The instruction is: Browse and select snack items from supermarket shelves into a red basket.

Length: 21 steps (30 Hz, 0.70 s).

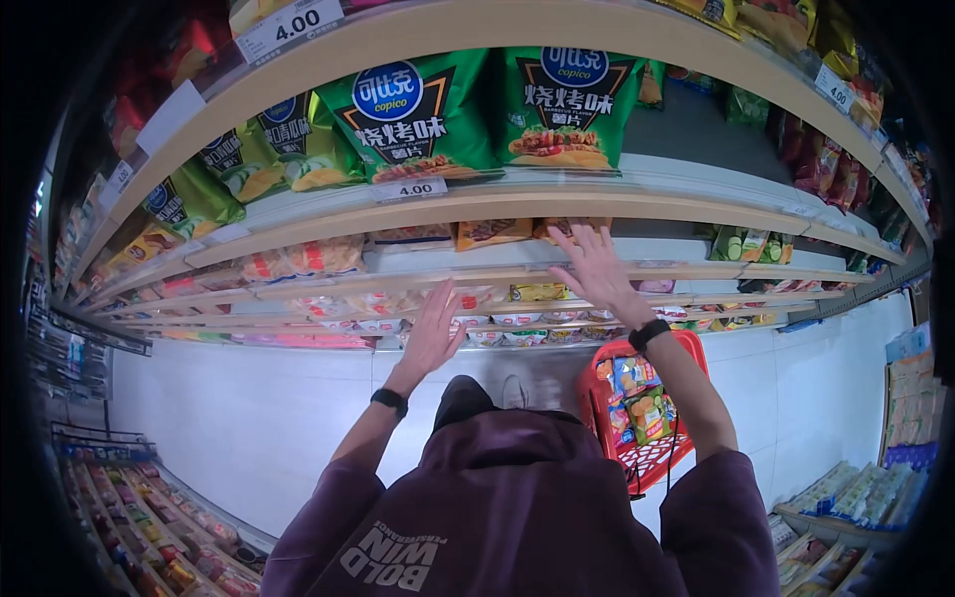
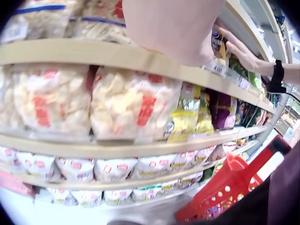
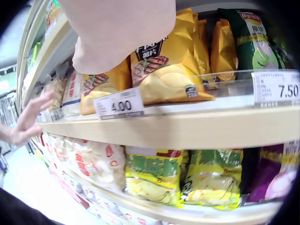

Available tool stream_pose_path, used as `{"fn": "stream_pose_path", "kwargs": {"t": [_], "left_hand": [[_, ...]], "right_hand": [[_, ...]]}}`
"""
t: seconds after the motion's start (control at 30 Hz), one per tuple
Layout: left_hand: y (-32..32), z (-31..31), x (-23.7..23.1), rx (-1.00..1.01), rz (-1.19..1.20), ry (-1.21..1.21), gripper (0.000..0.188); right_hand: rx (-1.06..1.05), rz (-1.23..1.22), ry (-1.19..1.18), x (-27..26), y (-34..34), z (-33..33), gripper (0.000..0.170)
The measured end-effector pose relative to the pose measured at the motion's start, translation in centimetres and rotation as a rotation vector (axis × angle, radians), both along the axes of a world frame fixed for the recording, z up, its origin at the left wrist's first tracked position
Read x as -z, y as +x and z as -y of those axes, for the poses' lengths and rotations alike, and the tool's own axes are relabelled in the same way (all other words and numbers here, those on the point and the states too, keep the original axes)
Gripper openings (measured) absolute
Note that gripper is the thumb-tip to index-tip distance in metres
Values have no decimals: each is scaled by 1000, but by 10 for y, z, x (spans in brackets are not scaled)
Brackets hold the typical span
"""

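My right hand (image 1: 595, 271) reaches to a middle shelf, fingers straight and spread, just in front of orange-yellow chip bags (image 1: 494, 231). In the right wrist view it overlaps a yellow potato chip bag (image 3: 171, 77) with a steak picture, above a 4.00 price tag (image 3: 119, 104). Nothing shows in its grasp. Lower and to the left, my left hand (image 1: 430, 330) hovers in front of the shelves with fingers extended and holds nothing. Clear bags of pale puffed snacks (image 2: 136, 103) are stacked on the shelf below that hand.
A red shopping basket (image 1: 702, 350) with several snack packs (image 1: 649, 413) stands on the floor at my right. Green barbecue chip bags (image 1: 567, 109) line the shelf above. Wooden shelf edges (image 1: 477, 206) curve across the front. More stocked racks (image 1: 149, 517) stand behind me.
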<state>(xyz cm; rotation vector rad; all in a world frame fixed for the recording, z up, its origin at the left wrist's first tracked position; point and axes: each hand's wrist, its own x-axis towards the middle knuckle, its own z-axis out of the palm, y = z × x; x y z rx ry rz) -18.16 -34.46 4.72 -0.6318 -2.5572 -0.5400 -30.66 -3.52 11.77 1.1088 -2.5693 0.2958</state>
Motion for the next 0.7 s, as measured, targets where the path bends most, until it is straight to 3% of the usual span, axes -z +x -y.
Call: {"fn": "stream_pose_path", "kwargs": {"t": [0.03, 0.1, 0.13, 0.2, 0.3, 0.37, 0.47, 0.57, 0.67, 0.7], "left_hand": [[27, 11, 15, -65, 140, 22, 52], [88, 42, 73, -242, 413, 30, 46], [126, 57, 101, -427, 712, 85, 40], [213, 88, 155, -648, 1146, 77, 41], [352, 117, 204, -758, 1485, 49, 43], [416, 113, 208, -836, 1558, 135, 45], [461, 87, 204, -917, 1566, 343, 47], [465, 64, 208, -940, 1494, 545, 50], [460, 58, 229, -896, 1445, 629, 51], [456, 56, 240, -874, 1401, 510, 51]], "right_hand": [[-8, -104, -48, 1, 14, -1, 55], [-5, 20, -102, 13, 43, -7, 52], [-3, 88, -128, 22, 61, -12, 51], [-72, 468, -131, 39, 97, -27, 59], [-67, 554, -18, 74, 154, -46, 52], [-1, 524, 61, 92, 190, -53, 47], [91, 409, 114, 121, 205, -54, 44], [213, 425, 63, 124, 210, -46, 43], [235, 385, -27, 132, 204, -45, 53], [254, 371, -74, 132, 206, -43, 58]]}}
